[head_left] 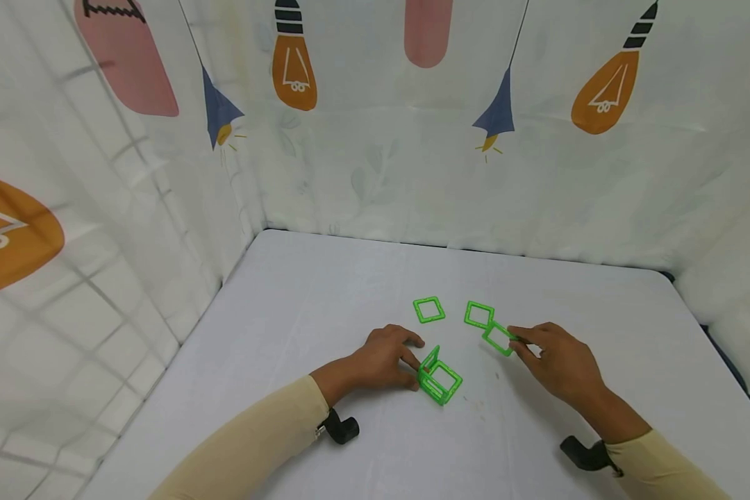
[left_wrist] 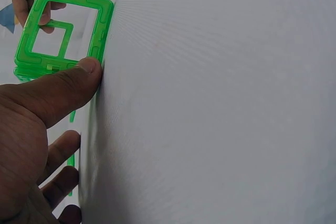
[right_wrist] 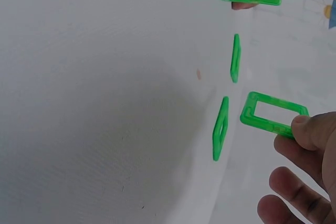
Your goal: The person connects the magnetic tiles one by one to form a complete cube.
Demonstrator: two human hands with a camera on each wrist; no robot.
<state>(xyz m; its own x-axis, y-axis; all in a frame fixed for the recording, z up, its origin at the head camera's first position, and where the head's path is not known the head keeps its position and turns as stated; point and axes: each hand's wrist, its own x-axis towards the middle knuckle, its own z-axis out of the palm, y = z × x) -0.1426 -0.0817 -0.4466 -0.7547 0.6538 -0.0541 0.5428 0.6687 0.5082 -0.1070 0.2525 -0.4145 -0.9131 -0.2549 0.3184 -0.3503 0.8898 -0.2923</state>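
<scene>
So we've got the right hand [head_left: 562,364] pinching a translucent green, plastic-looking square frame [right_wrist: 269,125] by one edge, thumb against fingers. Our guess is that edge grip leaves the other sides free. From the head view it overlaps its neighbour, but the right wrist view shows it lifted off the table and apart.

The left hand [head_left: 384,357] is well apart from the right, holding a joined cluster of green square frames [left_wrist: 100,32], thumb at a corner. One frame lies flat and others stand up from it, so that hold probably keeps the thing from tipping or sliding. Can't tell exactly where every left finger sits.

Just beyond the hands, two more frames lie flat: a loose green square on the left [head_left: 426,299] and a loose green square on the right [head_left: 481,305], both near enough for an easy reach, we'd say.

Everything's on a smooth table covered in white cloth [head_left: 325,292], with a few faint specks near the cluster. Around it hang white fabric walls [head_left: 412,173] printed with orange light bulbs [head_left: 295,73] and blue lampshades [head_left: 498,107]; grey grid lines cross the left side.
</scene>
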